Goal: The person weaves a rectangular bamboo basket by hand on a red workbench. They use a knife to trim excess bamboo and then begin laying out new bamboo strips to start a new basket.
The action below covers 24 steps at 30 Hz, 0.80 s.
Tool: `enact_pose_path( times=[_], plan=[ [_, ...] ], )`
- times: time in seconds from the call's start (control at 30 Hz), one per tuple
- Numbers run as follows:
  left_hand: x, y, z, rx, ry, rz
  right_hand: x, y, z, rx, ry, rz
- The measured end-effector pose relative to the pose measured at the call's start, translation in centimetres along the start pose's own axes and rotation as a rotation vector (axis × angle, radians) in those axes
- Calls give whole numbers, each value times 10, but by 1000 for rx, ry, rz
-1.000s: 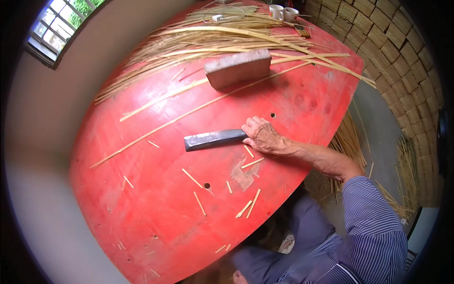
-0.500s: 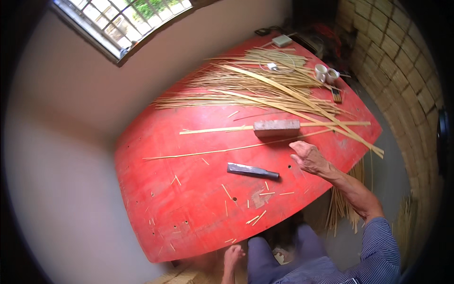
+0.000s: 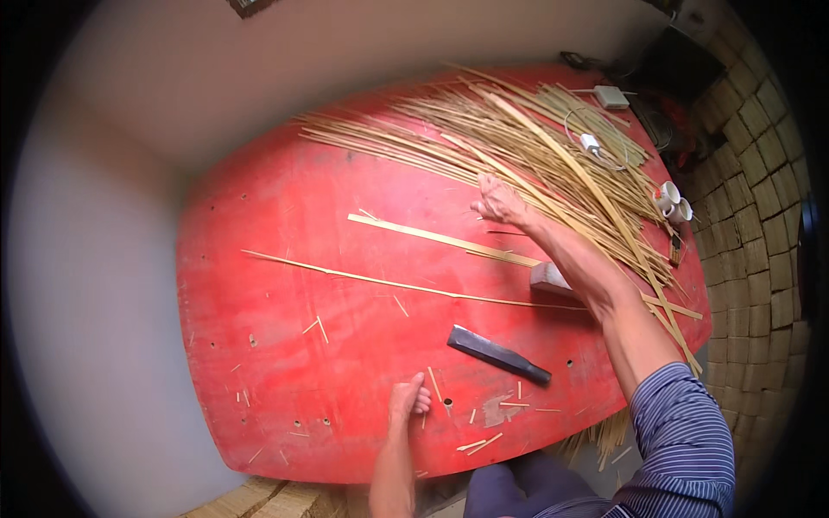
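Observation:
My right hand (image 3: pixel 501 200) is stretched across the red table (image 3: pixel 259 207), at the near edge of a pile of thin bamboo strips (image 3: pixel 406 151). Its fingers are bent together; what they hold, if anything, is too small to make out. The right forearm partly covers a brick (image 3: pixel 547 277) lying on a flat bamboo strip (image 3: pixel 414 231). My left hand (image 3: pixel 408 399) is loosely closed over the near part of the table, with nothing seen in it. Right of it lies a heavy dark knife (image 3: pixel 496 352). Between the hands runs a long thin strip (image 3: pixel 380 282).
Short bamboo offcuts (image 3: pixel 484 445) are scattered near the front edge. A white charger with a cable (image 3: pixel 590 143) and a white box (image 3: pixel 611 97) lie by the pile at the far right. Two white cups (image 3: pixel 667 197) stand at the right edge. Holes (image 3: pixel 448 402) pierce the tabletop.
My right hand has moved from beside the brick, away and leftward to the pile's edge. My left hand has risen from below the table's front edge to over the table. The view has shifted.

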State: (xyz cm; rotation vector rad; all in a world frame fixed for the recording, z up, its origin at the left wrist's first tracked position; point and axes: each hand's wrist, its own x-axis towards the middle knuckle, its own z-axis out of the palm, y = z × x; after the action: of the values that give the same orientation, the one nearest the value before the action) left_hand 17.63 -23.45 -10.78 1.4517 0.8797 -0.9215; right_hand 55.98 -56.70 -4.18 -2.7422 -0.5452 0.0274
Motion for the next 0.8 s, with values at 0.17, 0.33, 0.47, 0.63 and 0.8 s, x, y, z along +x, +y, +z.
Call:
enact_pose_path(
  times=[0.17,0.33,0.47,0.63,0.8],
  plan=[
    [3,15,5,53,4,-90,79,27,52,-126,-36,138],
    [-2,21,-2,36,18,-97,52,-18,95,-380,75,97],
    [-4,21,-8,48,39,-113,33,-56,92,-106,-43,-62],
    [4,28,3,47,20,-134,94,-7,65,-146,59,91],
    [9,16,-1,46,17,-150,105,13,62,-134,39,212]
  ],
)
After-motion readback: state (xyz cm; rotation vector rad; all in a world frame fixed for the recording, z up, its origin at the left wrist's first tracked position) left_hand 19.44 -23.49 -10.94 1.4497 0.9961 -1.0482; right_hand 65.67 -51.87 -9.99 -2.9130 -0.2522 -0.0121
